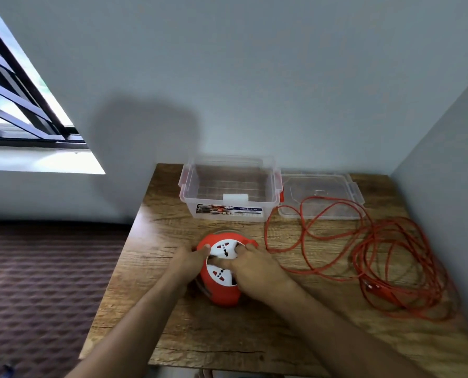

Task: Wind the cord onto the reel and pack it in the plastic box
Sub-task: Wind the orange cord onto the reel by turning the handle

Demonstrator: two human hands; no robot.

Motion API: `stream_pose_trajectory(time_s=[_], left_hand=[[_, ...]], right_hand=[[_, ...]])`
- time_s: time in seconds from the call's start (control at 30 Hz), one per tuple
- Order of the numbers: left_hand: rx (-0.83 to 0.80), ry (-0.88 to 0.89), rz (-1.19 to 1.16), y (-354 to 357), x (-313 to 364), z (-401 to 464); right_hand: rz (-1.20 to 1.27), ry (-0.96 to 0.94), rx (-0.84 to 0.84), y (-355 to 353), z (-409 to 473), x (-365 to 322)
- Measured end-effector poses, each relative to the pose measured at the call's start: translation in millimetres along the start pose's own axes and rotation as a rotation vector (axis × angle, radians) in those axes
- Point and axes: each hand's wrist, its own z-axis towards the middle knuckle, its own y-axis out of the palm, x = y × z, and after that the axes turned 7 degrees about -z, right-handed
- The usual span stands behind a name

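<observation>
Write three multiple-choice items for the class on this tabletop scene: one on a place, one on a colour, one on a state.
1. Where does the clear plastic lid lie?
A. right of the clear plastic box
B. on the box
C. under the reel

2. What colour is the loose cord?
A. blue
B. orange-red
C. black

3. What state is the box in?
A. shut
B. open and empty
C. open, holding the reel

Answers:
1 A, the lid rests flat on the wooden table beside the box.
2 B, it matches the round orange-red and white socket reel.
3 B, no lid on it, nothing visible inside.
</observation>
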Motion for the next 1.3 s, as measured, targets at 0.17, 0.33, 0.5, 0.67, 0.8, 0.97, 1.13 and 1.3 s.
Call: stream_pose_trajectory(time_s=[0.17,0.33,0.5,0.67,0.8,0.97,1.13,1.3], left_hand=[[-0.133,-0.005,-0.093,-9.8,-2.9,-9.4],[-0.194,-0.007,-0.151,-10.6,-7.2,-21.4],[-0.198,0.042,-0.173,1.9,-4.2,-30.6],[-0.100,0.056,-0.172,-2.3,-2.5,-26.8],[-0.137,0.089,-0.116,-7.2,6.8,-27.2],[-0.156,0.112,-0.010,-8.8,25.1,-28.1],[-0.145,0.146,0.023,-10.6,36.0,-26.6],[-0.149,0.169,0.024,-11.1,36.3,-25.3]], right_hand=[[-0.076,-0.012,0.012,-4.8,-7.5,4.6],[0.054,0.185,0.079,-11.5,-15.2,4.3],[0.760,0.738,0.125,-0.4,-18.8,-5.1],[0.839,0.494,0.142,2.2,-34.2,12.2],[0.028,-0.138,0.149,0.8,-39.2,34.8],[-0.075,-0.291,0.150,-8.8,-35.2,40.5],[-0.111,-0.177,0.143,-16.3,-33.0,33.6],[0.068,-0.050,0.133,-11.1,-30.4,23.4]])
